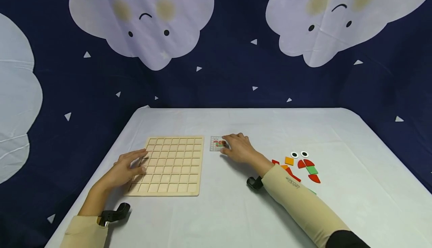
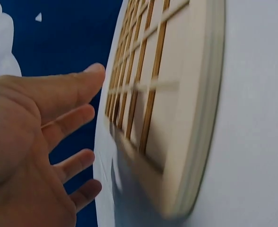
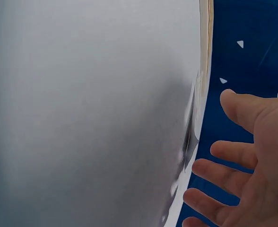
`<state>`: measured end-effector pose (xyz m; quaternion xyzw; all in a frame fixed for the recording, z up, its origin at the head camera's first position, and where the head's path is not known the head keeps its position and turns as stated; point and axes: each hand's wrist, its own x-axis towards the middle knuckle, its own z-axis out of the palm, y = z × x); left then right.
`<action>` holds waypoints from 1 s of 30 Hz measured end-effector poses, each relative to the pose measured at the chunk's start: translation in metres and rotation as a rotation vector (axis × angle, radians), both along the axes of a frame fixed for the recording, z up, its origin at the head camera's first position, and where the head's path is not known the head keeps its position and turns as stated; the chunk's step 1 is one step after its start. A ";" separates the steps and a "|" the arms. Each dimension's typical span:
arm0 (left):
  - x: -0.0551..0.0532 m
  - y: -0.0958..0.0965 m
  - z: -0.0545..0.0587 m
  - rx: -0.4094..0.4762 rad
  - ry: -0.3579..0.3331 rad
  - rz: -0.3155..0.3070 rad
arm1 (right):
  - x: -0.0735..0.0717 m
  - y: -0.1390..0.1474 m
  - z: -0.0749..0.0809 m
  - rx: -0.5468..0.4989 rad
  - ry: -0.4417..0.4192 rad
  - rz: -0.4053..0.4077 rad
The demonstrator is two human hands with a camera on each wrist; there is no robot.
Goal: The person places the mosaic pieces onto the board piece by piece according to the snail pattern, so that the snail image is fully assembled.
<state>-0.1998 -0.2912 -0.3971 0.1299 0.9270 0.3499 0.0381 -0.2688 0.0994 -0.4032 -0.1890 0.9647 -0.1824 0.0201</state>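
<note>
A light wooden board (image 1: 173, 166) with a grid of square recesses lies flat on the table. My left hand (image 1: 123, 168) hovers at its left edge, thumb and fingers apart. In the left wrist view that hand (image 2: 30, 137) grips nothing beside the board (image 2: 181, 156). Just right of the board lies a small clear card (image 1: 216, 144) with a printed grid and a colored picture. My right hand (image 1: 240, 148) is over the card's right side and hides part of it. The right wrist view has this hand (image 3: 257, 161) with fingers spread and nothing held.
Right of my right forearm lie flat pieces: an orange square (image 1: 289, 160), a green piece (image 1: 312, 170), red rounded pieces (image 1: 314, 178) and two eye discs (image 1: 305, 154). The sleeve hides some pieces. A white cloth covers the table (image 1: 229, 210); a dark blue cloud-patterned curtain (image 1: 222, 83) hangs behind.
</note>
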 end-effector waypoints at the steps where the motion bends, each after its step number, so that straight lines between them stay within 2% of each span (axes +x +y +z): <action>1: -0.001 -0.003 0.000 0.002 0.001 -0.008 | -0.001 0.000 0.000 0.004 -0.003 -0.003; 9: -0.011 -0.021 -0.007 -0.030 0.025 -0.042 | -0.006 0.001 -0.003 0.040 -0.010 -0.008; 12: -0.013 -0.026 -0.010 -0.019 0.025 -0.062 | -0.009 0.000 -0.004 0.044 -0.012 -0.010; 18: -0.017 -0.035 -0.013 0.015 0.077 -0.119 | -0.013 0.000 -0.004 0.063 0.003 0.000; 24: -0.016 -0.037 -0.015 0.010 0.026 -0.095 | -0.013 0.001 -0.004 0.087 -0.001 0.013; 30: -0.013 -0.037 -0.016 -0.007 0.033 -0.100 | -0.014 0.003 -0.004 0.105 -0.006 0.018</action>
